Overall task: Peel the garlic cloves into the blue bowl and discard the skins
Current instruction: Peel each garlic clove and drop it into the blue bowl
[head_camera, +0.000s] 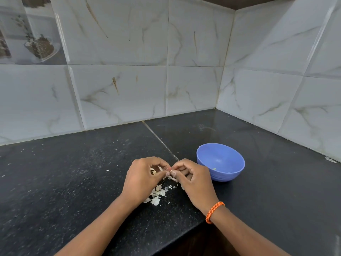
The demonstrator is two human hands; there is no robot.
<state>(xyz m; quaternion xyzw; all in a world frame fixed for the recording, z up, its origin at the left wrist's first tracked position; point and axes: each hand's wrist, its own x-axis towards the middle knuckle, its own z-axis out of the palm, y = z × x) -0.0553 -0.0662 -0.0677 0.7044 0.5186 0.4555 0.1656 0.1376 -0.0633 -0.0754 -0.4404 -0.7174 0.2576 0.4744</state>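
While your left hand (143, 175) and right hand (193, 177) pinch a small pale clove (170, 171) between fingertips, white skins (156, 195) lie beneath on the counter (73, 182). Just right of your right hand sits the bowl (221, 162), near the counter's back corner.

A black speckled stone tabletop (73, 182) fills the lower half, a seam (158, 139) running toward 11 o'clock. Glossy white marble-patterned wall tiles (120, 85) rise behind, with a picture tile (31, 34) at 10 o'clock.

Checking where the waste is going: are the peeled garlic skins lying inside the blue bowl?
No, the garlic skins lie on the black countertop beneath the hands, left of the blue bowl.
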